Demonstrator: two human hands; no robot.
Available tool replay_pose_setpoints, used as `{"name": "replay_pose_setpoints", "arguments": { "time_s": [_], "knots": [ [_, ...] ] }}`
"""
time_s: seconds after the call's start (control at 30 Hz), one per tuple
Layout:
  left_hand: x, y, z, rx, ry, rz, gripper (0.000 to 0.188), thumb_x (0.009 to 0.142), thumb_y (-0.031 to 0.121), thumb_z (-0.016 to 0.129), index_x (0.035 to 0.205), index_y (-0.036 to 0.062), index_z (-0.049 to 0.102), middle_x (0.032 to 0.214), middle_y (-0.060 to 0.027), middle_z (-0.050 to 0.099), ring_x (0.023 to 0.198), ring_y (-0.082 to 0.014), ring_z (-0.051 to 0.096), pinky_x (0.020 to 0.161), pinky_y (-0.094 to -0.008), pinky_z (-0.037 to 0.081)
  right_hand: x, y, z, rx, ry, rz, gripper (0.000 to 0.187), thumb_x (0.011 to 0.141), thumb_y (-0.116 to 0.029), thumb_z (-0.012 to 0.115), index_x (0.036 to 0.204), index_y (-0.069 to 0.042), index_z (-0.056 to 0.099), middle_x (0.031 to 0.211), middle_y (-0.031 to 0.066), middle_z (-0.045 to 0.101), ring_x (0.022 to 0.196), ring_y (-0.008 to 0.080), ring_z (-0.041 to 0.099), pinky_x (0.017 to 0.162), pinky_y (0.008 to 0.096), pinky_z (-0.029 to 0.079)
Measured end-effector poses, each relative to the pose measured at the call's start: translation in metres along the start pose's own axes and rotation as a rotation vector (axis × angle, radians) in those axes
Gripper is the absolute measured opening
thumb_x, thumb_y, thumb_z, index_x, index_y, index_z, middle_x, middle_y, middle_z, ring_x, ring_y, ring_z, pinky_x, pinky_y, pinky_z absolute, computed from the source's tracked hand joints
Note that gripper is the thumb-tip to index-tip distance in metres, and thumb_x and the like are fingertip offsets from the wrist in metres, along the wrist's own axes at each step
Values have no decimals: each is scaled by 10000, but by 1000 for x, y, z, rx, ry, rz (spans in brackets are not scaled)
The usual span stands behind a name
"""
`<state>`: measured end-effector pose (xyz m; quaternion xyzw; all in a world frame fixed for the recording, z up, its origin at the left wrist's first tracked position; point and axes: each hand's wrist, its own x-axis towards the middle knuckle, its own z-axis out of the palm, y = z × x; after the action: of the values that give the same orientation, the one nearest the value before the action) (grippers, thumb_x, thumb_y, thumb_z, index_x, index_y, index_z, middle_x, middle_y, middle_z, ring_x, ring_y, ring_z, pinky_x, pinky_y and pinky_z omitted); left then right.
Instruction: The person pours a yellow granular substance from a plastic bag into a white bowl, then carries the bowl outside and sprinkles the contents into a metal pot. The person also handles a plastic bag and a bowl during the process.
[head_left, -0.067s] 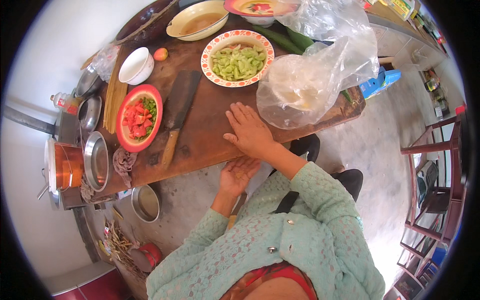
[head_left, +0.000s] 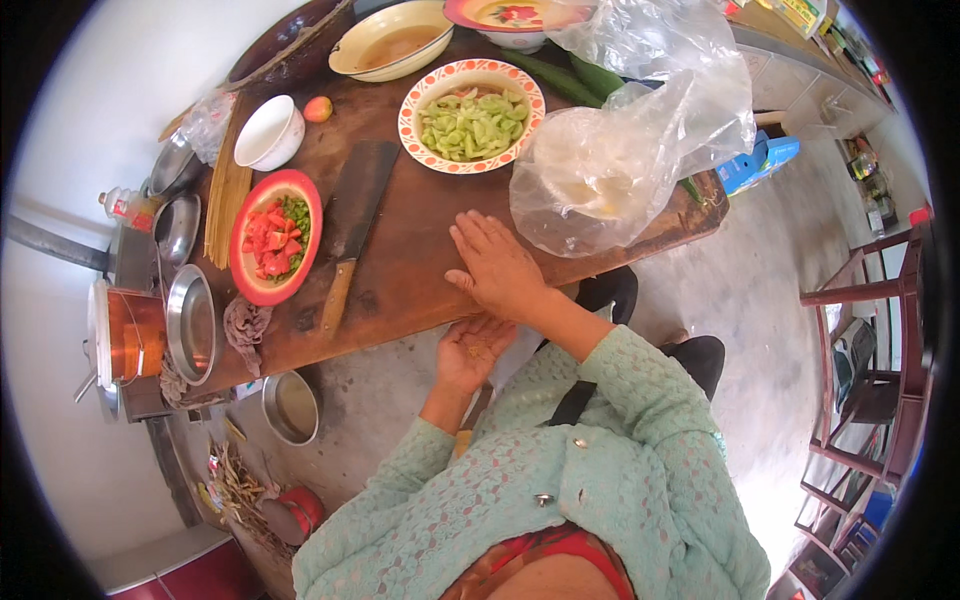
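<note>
My right hand (head_left: 500,265) lies palm down at the near edge of the wooden table (head_left: 425,260), its fingers stretched out toward the far side. Just below that edge, my left hand (head_left: 470,352) is turned palm up and cupped. Small yellowish bits rest on the left palm; their kind is too small to tell. To the left of my right hand is a cleaver (head_left: 362,200) with a wooden handle, lying flat. Beyond the fingers stands a patterned bowl (head_left: 405,125) of sliced green vegetable (head_left: 470,125). A clear plastic bag (head_left: 590,190) with pale contents sits to the right.
On the left are a red-rimmed plate (head_left: 312,185) with chopped tomato and green pieces, a white bowl (head_left: 268,140), a rag (head_left: 246,325) and metal basins (head_left: 191,320). At the back stand a cream basin (head_left: 345,60) and green cucumbers (head_left: 555,78). A pot (head_left: 291,408) is on the floor.
</note>
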<state>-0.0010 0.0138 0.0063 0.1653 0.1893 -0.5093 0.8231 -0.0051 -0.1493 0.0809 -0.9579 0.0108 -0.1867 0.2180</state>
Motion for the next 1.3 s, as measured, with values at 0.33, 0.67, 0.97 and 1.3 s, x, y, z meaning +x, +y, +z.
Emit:
{"name": "replay_pose_setpoints", "arguments": {
  "time_s": [0.33,0.67,0.97,1.3],
  "knots": [
    [-9,-3,25,195,-91,-25,363,926,235,376,1123,-30,527,1145,-160,578,1080,-273,549,957,-412,437,-78,-37,-46,524,-155,-177,442,775,-169,638,1194,-63,545,1311,147,463,1076,314,542,877,393,461],
    [1,-14,11,-14,15,-122,354,916,204,404,1065,-86,541,1160,-271,543,1138,-404,497,1003,-508,392,-109,-8,-116,179,659,387,537,587,-144,834,1040,-21,572,999,95,585,876,237,575,743,332,479],
    [-2,-29,33,-70,-77,-169,319,906,195,419,991,-69,577,1125,-276,568,1114,-413,519,986,-508,410,-60,41,-146,71,688,708,509,611,-173,833,1006,-27,547,883,53,504,657,136,472,595,272,435],
    [-14,-35,93,25,-149,-83,305,919,216,423,978,-34,589,1109,-242,593,1073,-380,559,965,-478,440,-30,62,-174,935,765,660,150,878,-131,601,884,11,553,685,47,555,498,97,512,448,232,419]
  ]
}}
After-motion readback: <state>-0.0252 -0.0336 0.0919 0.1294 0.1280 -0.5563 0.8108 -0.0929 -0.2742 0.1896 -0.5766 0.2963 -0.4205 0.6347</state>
